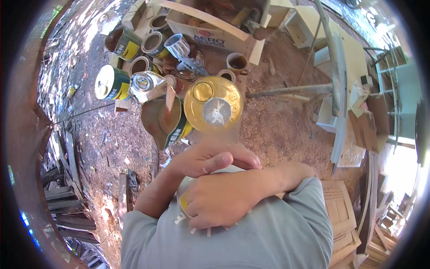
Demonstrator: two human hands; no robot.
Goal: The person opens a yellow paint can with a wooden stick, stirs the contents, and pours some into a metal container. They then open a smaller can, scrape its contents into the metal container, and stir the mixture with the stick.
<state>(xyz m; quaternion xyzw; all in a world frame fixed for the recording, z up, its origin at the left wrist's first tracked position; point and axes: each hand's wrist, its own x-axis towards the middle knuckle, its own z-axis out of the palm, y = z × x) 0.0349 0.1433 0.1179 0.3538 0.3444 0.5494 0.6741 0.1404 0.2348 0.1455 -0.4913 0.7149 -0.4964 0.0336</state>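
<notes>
My two arms cross in front of my grey shirt (192, 251). My left hand (210, 157) is the farther one, its fingers stretched to the right and its thumb lying along them. I see nothing in it, and its upper edge is slightly blurred. Nearer, my right hand (224, 197) lies against the shirt with its fingers curled in; whatever they may hold is hidden. Just beyond my hands stands a tin with a gold top (197, 114) and a pale, splattered disc (217, 112) on it. Left of that is an open, dented green-and-yellow can (154, 119) with a flat stick (169, 105) in it.
Several paint cans stand at the far left, among them a green can with a pale lid (105, 83). Behind them are a grey-smeared cup (177, 45), a brown mug (236, 62) and a cardboard box (210, 36). Wooden poles (291, 91) and panels (338, 206) are at right.
</notes>
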